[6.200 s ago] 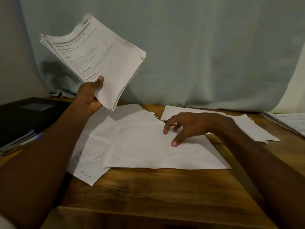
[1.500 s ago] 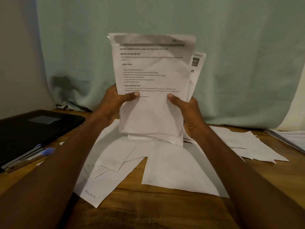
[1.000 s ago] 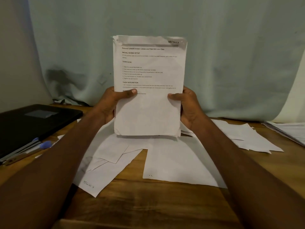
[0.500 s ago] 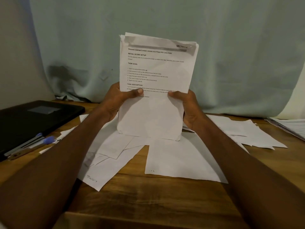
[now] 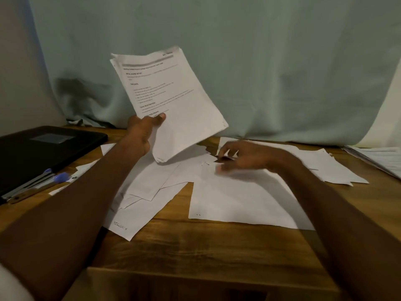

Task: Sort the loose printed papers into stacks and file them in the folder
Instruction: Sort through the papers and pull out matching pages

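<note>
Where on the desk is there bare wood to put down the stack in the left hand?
The stack could go on the bare front strip of the desk, below the loose sheets. A narrow wedge lies between the two sheet piles. The middle is crowded; the right hand is there. The black folder and pens fill the left.

The top sheet of a paper stack [image 5: 169,105] held up in the left hand [image 5: 141,131] carries printed headings: "INITIAL SCENE SETUP", "TASK GOAL", "TASK DESCRIPTION" and, partly covered by the thumb, "REQUIRED PROPS". Its top corner reads "SECTION", the rest blurred. Body lines are too small to read. A loose sheet [image 5: 134,220] on the bench [image 5: 195,246] shows faint, illegible reversed lettering.
</note>
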A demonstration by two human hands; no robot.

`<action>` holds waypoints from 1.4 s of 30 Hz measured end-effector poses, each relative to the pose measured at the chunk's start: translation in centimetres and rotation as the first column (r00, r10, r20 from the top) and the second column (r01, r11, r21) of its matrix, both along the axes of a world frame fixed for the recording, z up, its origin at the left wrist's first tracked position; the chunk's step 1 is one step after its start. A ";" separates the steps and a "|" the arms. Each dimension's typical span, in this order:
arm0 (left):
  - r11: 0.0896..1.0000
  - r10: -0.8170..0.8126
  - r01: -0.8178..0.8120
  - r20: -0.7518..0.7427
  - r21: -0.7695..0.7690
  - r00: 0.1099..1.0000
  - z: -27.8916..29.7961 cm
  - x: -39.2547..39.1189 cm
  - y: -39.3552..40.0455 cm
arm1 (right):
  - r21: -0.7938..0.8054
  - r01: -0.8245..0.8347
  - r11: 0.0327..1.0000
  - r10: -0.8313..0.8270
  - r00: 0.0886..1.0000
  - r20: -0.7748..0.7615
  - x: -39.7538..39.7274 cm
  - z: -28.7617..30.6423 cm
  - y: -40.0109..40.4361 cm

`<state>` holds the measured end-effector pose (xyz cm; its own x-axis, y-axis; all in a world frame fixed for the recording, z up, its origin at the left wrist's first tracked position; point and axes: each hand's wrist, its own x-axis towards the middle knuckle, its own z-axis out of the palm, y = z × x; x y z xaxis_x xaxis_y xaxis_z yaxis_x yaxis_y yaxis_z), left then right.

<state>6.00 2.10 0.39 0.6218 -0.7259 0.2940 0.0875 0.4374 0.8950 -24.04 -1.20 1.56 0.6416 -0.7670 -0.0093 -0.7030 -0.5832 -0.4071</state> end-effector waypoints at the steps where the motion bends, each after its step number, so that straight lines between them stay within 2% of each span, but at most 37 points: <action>1: 1.000 -0.017 0.017 0.002 0.018 1.000 -0.2 0.2 -0.2 | 0.012 -0.019 1.000 0.021 0.986 -0.163 -0.3 -0.4 0.6; 2: 0.999 -0.041 0.041 0.004 0.033 0.999 -0.4 0.3 -0.5 | -0.005 -0.012 1.000 0.011 0.970 -0.244 -0.4 -0.9 1.1; 7: 0.983 -0.171 0.175 -0.072 0.046 0.983 -0.9 -0.6 -1.1 | -0.186 0.080 0.979 -0.112 0.980 -0.165 1.3 -3.2 2.6; 11: 0.984 -0.172 0.176 -0.111 0.036 0.979 -1.2 -0.7 -1.2 | -0.374 0.267 0.888 -0.253 0.964 0.088 1.2 -1.8 0.5; 12: 0.984 -0.170 0.176 -0.122 0.037 0.978 -1.3 -0.6 -1.3 | -0.402 0.294 0.867 -0.273 0.956 0.111 0.7 -1.6 -0.8; 14: 0.982 -0.178 0.184 -0.128 0.038 0.976 -1.6 -0.6 -1.5 | -0.376 0.293 0.879 -0.294 0.954 0.056 -0.5 -1.6 -3.3; 17: 0.974 -0.220 0.225 -0.115 0.035 0.969 -2.1 -1.1 -1.9 | -0.251 0.306 0.918 -0.333 0.941 -0.069 -2.3 -3.1 -5.9; 20: 0.966 -0.252 0.256 -0.107 0.023 0.962 -2.3 -2.1 -2.1 | -0.196 0.279 0.940 -0.298 0.951 -0.078 -3.1 -4.2 -6.7; 25: 0.959 -0.282 0.282 -0.143 -0.022 0.949 -1.8 -2.1 -2.1 | -0.434 0.222 0.873 -0.247 0.969 -0.001 -2.9 -4.0 -6.3; 27: 0.956 -0.292 0.291 -0.177 -0.030 0.940 -1.6 -1.9 -1.7 | -0.546 0.224 0.808 -0.226 0.972 0.064 -3.1 -3.8 -6.0; 29: 0.961 -0.273 0.274 -0.230 -0.027 0.934 -1.4 -1.9 -1.3 | -0.625 0.300 0.721 -0.223 0.954 0.200 -3.3 -3.4 -5.7; 30: 0.962 -0.271 0.272 -0.247 -0.030 0.930 -1.3 -2.0 -1.1 | -0.626 0.362 0.690 -0.199 0.927 0.317 -3.3 -3.0 -5.4; 32: 0.959 -0.282 0.281 -0.255 -0.042 0.925 -1.2 -2.3 -0.8 | -0.531 0.510 0.677 -0.142 0.798 0.585 -3.4 -2.3 -4.9; 35: 0.954 -0.300 0.293 -0.256 -0.068 0.919 -1.0 -2.7 -0.6 | -0.287 0.565 0.774 -0.077 0.533 0.843 -3.7 -1.2 -5.0; 38: 0.945 -0.327 0.312 -0.242 -0.099 0.914 -0.7 -3.1 -0.4 | -0.113 0.515 0.849 -0.120 0.397 0.910 -3.9 -0.7 -4.9; 42: 0.925 -0.377 0.353 -0.221 -0.142 0.899 -0.6 -3.5 -0.1 | -0.067 0.482 0.873 -0.138 0.378 0.916 -3.7 -0.6 -4.6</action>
